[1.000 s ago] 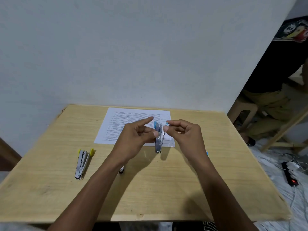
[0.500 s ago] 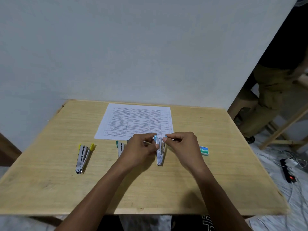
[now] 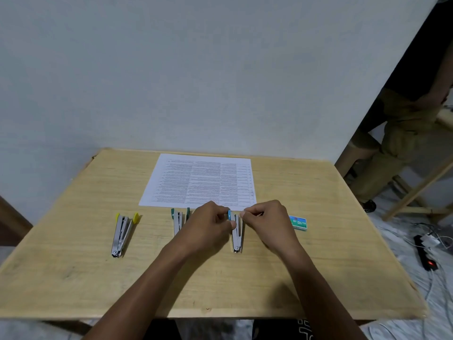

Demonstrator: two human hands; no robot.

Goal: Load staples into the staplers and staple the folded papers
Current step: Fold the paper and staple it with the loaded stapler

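Both hands w/ the blue stapler point(image 3: 236, 235) have dropped from over the paper point(image 3: 201, 182) to the desk point(image 3: 73, 253), just short of the sheet. Step, I'd say: loading staples. Left hand point(image 3: 208, 227) fingers curl round its body. Right hand point(image 3: 267, 222) fingers pinch its far tip; can't tell if a strip's in there. Next, prob.: seat strip in the channel, snap shut. Staple box point(image 3: 297, 222) sits just to the right.

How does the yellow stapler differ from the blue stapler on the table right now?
Colour: the yellow stapler has yellow tips, the blue stapler a blue one. Contact: the yellow stapler lies untouched; the left hand and right hand hold the blue stapler. Place: the yellow stapler is far left, the blue stapler right of centre. Both are metal and splayed open.
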